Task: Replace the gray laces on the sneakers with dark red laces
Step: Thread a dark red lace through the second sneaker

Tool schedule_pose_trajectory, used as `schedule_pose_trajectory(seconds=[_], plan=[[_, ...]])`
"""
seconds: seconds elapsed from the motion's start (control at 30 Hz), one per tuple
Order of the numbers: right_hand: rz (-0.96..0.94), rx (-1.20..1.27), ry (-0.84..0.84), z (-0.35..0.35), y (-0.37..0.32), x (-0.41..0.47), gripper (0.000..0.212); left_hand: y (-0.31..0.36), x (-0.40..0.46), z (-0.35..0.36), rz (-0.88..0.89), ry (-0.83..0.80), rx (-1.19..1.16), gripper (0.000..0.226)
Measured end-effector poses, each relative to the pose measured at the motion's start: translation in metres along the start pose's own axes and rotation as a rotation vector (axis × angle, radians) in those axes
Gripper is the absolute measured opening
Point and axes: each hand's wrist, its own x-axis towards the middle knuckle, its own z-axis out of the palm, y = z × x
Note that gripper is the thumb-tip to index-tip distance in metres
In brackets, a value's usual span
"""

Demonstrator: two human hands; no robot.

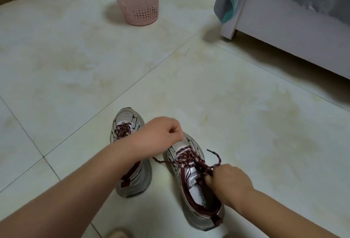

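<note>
while right hand [227, 182] pinches dark red lace [191, 159] | left hand [161, 135] curled, hold unclear

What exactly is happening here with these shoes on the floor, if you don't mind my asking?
A person is lacing a pair of sneakers on the tiled floor. Both the left sneaker and the right sneaker already carry dark red laces. The right hand pinches lace strands near the right sneaker's tongue, while the left hand, fingers curled, appears to pull the other lace end sideways. No gray laces are visible.
</note>
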Motion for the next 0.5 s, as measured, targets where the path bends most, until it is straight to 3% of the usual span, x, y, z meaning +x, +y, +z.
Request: schedule_pose_trajectory(seconds=[0.07,0.17,0.23,0.33,0.4,0.5], plan=[[-0.079,0.014,0.087,-0.006,0.000,-0.004,0.037,-0.015,0.006,0.027,-0.023,-0.021,0.138,0.012],[-0.179,0.201,0.142,-0.011,-0.001,-0.007,0.053,-0.033,0.006,0.061,-0.057,-0.019,0.163,0.013],[-0.193,0.401,0.151,-0.008,-0.003,-0.006,0.046,-0.037,0.006,0.077,-0.085,0.020,0.178,0.015],[-0.137,0.718,0.168,-0.006,-0.002,-0.004,0.003,-0.035,0.007,0.085,-0.089,0.070,0.205,0.009],[-0.061,0.825,0.167,-0.005,0.001,-0.002,0.020,-0.032,0.008,0.082,-0.056,0.052,0.283,0.009],[0.025,0.839,0.177,-0.004,0.005,0.000,0.025,-0.028,0.007,0.072,-0.013,0.013,0.406,0.019]])
